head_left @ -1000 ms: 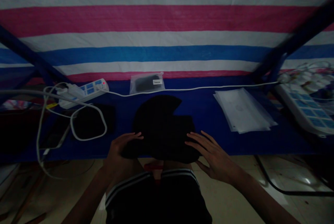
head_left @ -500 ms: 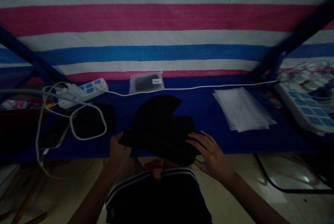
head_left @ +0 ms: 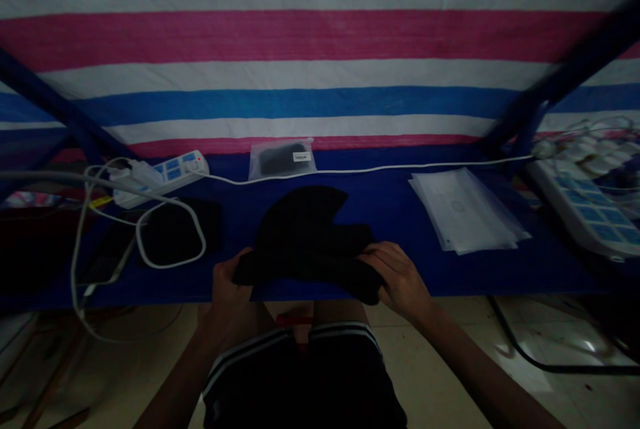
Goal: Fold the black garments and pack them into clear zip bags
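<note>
The black cloth (head_left: 303,235) lay at the middle of the tabletop's near edge (head_left: 445,289), the left hand (head_left: 231,289) and right hand (head_left: 397,275) each gripping an end with closed fingers, where light, even tension seemed best against bunching, plastic sleeves (head_left: 467,212) lying toward the right edge.

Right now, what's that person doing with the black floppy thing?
The person is holding a soft black item, which looks like cloth, at the near side of a blue table. The left hand grips its left end and the right hand its right end. It is too dark to tell exactly what it is. Behind it lies a small clear bag, and to the right some flat clear sleeves.
</note>
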`<state>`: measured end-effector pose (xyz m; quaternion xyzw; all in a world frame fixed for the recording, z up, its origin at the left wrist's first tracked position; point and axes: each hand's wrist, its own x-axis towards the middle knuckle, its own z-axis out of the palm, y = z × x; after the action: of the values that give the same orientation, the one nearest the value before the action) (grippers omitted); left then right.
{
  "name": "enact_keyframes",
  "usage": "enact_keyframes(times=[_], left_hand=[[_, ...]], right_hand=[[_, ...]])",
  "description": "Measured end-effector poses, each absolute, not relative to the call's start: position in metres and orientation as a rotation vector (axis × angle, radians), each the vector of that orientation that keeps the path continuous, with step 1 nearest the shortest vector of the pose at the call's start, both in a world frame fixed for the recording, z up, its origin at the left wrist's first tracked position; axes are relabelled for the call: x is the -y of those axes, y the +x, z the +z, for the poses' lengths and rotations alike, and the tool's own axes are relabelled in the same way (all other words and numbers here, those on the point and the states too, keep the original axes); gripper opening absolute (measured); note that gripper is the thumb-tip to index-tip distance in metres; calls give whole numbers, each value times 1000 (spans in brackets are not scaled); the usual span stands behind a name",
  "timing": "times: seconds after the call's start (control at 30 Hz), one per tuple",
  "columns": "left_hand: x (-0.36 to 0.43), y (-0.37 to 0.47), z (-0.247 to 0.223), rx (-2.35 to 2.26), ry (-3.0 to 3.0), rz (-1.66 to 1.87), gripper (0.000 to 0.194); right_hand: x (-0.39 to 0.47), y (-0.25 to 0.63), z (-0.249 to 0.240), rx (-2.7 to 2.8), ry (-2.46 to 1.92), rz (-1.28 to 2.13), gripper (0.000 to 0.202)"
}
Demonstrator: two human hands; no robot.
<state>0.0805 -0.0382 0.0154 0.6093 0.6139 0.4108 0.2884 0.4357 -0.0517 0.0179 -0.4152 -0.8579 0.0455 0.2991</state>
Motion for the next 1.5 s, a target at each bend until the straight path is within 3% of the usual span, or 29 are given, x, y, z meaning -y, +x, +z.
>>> enact_keyframes(times=[0.2,0.37,0.73,1.03,1.5], left_hand=[[43,81,15,-1538,1704,1109,19],[40,80,16,-1514,1761,1087,29],[26,82,22,-1671,1777,996,33],[0,97,37,-1849,1649,853,34],[-28,89,36,-1963,1433,704,39]], right_hand=[[41,441,17,2297,-1117,128,46],[31,441,19,2300,-1198,139,41],[14,439,23,2193,-1508,549,38],[-3,429,26,2122,-1914,542,19],[-29,425,28,1870,-2085,670,38]])
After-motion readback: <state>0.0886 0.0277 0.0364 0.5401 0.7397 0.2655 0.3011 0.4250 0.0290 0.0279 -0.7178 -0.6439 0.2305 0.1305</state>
